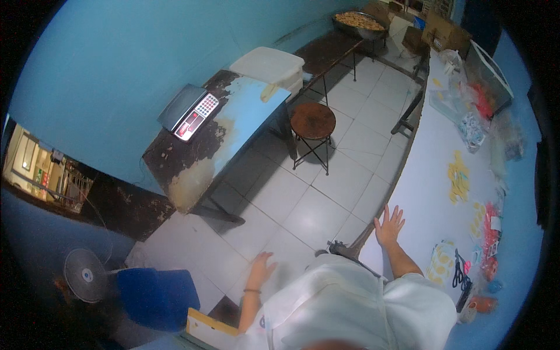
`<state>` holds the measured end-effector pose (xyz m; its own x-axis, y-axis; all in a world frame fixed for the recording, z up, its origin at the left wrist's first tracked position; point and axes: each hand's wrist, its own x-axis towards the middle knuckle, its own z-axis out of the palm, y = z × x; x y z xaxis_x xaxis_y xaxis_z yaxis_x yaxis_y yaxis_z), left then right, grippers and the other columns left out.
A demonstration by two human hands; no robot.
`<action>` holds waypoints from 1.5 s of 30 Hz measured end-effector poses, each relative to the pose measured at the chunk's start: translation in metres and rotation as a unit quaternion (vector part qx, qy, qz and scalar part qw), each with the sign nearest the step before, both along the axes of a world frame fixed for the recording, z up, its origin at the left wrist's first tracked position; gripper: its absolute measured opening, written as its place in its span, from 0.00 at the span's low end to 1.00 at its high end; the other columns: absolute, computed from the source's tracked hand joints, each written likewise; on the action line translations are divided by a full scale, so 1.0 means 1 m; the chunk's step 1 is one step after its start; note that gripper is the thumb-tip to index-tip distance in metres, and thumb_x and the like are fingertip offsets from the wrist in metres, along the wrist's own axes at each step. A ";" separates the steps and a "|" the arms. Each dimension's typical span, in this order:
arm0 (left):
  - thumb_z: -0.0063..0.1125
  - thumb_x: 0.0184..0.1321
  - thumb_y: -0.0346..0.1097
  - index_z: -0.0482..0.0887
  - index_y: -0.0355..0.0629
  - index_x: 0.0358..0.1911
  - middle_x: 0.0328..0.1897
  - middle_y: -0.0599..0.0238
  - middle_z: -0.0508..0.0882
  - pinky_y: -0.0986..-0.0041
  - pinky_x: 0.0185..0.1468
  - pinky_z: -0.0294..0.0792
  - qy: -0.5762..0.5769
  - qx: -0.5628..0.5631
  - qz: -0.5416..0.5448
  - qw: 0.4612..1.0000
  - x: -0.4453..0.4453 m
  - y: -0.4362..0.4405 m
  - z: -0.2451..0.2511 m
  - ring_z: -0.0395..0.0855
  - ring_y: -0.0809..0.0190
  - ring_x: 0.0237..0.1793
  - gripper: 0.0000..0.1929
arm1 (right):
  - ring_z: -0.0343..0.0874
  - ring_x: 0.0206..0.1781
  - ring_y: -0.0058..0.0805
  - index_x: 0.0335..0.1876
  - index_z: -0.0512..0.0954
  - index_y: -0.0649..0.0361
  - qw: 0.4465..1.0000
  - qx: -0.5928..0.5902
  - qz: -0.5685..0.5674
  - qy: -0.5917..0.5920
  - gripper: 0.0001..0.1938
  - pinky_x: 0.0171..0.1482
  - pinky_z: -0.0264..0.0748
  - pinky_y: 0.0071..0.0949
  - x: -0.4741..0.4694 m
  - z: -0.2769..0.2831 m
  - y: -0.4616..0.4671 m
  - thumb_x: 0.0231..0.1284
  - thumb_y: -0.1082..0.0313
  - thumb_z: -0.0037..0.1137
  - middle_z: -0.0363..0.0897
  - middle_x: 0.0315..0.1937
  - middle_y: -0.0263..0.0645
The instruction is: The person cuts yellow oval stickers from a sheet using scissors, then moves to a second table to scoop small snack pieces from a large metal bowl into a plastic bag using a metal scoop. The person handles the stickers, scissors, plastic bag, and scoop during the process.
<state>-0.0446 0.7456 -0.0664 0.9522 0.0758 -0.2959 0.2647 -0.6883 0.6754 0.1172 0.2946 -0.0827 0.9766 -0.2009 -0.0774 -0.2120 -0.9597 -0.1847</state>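
Observation:
My right hand (388,226) rests with spread fingers at the near edge of a long white-topped table (407,192). It holds nothing. My left hand (262,267), with a band on its wrist, hangs over the tiled floor, empty, with its fingers apart. On the tabletop beyond my right hand lies a loose pile of yellow cut-out pieces (458,179). Sheets with yellow round prints (441,262) lie closer to my body. Beside them are black-handled scissors (457,272) and a small pink-handled tool (467,267).
A round wooden stool (313,120) stands on the tiles. A digital scale (197,116) and a white plastic container (269,65) sit left, by a worn table (236,127). Farther off is a metal basin (361,26) of food. A blue chair (157,297) and fan (86,274) stand lower left.

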 end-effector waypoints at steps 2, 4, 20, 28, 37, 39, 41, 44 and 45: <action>0.63 0.58 0.44 0.76 0.40 0.56 0.61 0.44 0.74 0.61 0.69 0.59 0.008 -0.021 -0.034 0.999 0.032 -0.011 -0.006 0.65 0.44 0.68 0.24 | 0.37 0.77 0.57 0.71 0.60 0.52 0.999 -0.012 0.021 -0.022 0.34 0.72 0.36 0.61 0.013 -0.002 -0.002 0.61 0.49 0.52 0.40 0.75 0.55; 0.62 0.58 0.43 0.76 0.40 0.56 0.61 0.46 0.75 0.61 0.67 0.61 -0.014 -0.025 -0.096 0.995 0.078 -0.022 -0.011 0.67 0.45 0.66 0.24 | 0.37 0.77 0.56 0.71 0.59 0.52 0.999 -0.012 0.028 -0.034 0.34 0.72 0.34 0.61 0.026 -0.002 -0.006 0.61 0.49 0.53 0.42 0.74 0.55; 0.60 0.62 0.37 0.80 0.40 0.51 0.48 0.59 0.84 0.74 0.45 0.73 0.005 -0.128 -0.216 0.968 0.479 -0.052 0.008 0.82 0.64 0.44 0.16 | 0.52 0.72 0.55 0.66 0.65 0.52 0.994 -0.004 -0.103 0.020 0.32 0.69 0.49 0.56 0.097 0.008 -0.002 0.53 0.63 0.62 0.57 0.67 0.54; 0.53 0.68 0.41 0.79 0.42 0.49 0.42 0.70 0.82 0.80 0.41 0.71 0.051 -0.442 0.027 0.895 0.709 -0.074 -0.007 0.78 0.72 0.37 0.13 | 0.69 0.55 0.51 0.51 0.74 0.59 0.994 0.044 -0.083 -0.060 0.19 0.55 0.67 0.47 0.229 0.004 -0.033 0.51 0.68 0.61 0.71 0.51 0.48; 0.47 0.69 0.46 0.70 0.31 0.47 0.39 0.56 0.79 0.67 0.36 0.79 -0.030 -0.598 0.475 0.646 0.955 -0.066 -0.078 0.80 0.58 0.35 0.20 | 0.75 0.50 0.49 0.52 0.74 0.61 0.979 0.198 0.056 0.010 0.20 0.52 0.72 0.43 0.434 -0.052 -0.191 0.51 0.70 0.61 0.76 0.45 0.49; 0.48 0.69 0.50 0.68 0.30 0.48 0.39 0.54 0.78 0.65 0.36 0.78 -0.052 -0.585 0.524 0.617 0.978 -0.062 -0.086 0.80 0.56 0.35 0.24 | 0.75 0.52 0.50 0.54 0.74 0.61 0.981 0.103 0.143 0.078 0.22 0.53 0.73 0.42 0.506 -0.048 -0.223 0.51 0.69 0.61 0.76 0.47 0.49; 0.44 0.69 0.52 0.68 0.32 0.52 0.44 0.55 0.78 0.60 0.42 0.73 -0.046 -0.557 0.577 0.596 0.992 -0.061 -0.093 0.78 0.54 0.41 0.25 | 0.75 0.54 0.51 0.56 0.73 0.61 0.958 0.017 0.143 0.249 0.23 0.55 0.73 0.42 0.592 -0.038 -0.236 0.53 0.66 0.62 0.76 0.50 0.50; 0.36 0.71 0.52 0.69 0.37 0.58 0.55 0.56 0.79 0.55 0.55 0.65 -0.024 -0.528 0.629 0.570 1.015 -0.063 -0.098 0.77 0.53 0.53 0.25 | 0.76 0.53 0.51 0.51 0.77 0.59 0.981 0.058 0.155 0.103 0.15 0.56 0.72 0.41 0.700 -0.006 -0.229 0.59 0.64 0.54 0.77 0.50 0.49; 0.36 0.71 0.54 0.69 0.36 0.59 0.55 0.55 0.78 0.56 0.55 0.66 -0.033 -0.534 0.630 0.563 1.019 -0.065 -0.100 0.77 0.53 0.53 0.27 | 0.76 0.53 0.51 0.51 0.77 0.59 0.979 0.063 0.158 0.111 0.15 0.55 0.73 0.41 0.737 -0.001 -0.218 0.59 0.65 0.54 0.77 0.50 0.49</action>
<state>0.9748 0.6810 -0.1667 0.3534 0.5163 -0.7801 0.0374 0.8255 0.5632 0.8544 0.0764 -0.0839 0.9446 0.1325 -0.3002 0.0425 -0.9565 -0.2885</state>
